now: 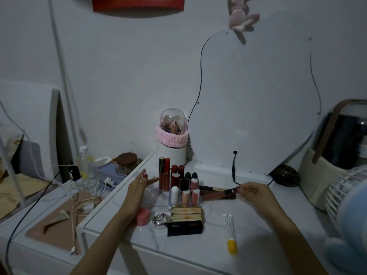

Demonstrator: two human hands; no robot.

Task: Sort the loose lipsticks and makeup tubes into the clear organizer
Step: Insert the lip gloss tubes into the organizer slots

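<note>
The clear organizer (158, 201) stands on the white table and holds several upright lipsticks and gloss tubes (179, 179). My left hand (139, 184) rests flat against its left wall, fingers apart. My right hand (251, 192) pinches the cap end of a dark red lip gloss tube (218, 194) lying sideways just right of the organizer. A black and gold tube (210, 188) lies behind it. A white tube with a yellow cap (230, 233) lies loose at the front right.
In front of the organizer sit a pink round pot (143, 216), a silver case (159, 219), gold boxes (187, 213) and a black box (184, 228). A domed brush holder (172, 135) stands behind, a fan (345, 197) and basket at right, cables on the lower left shelf.
</note>
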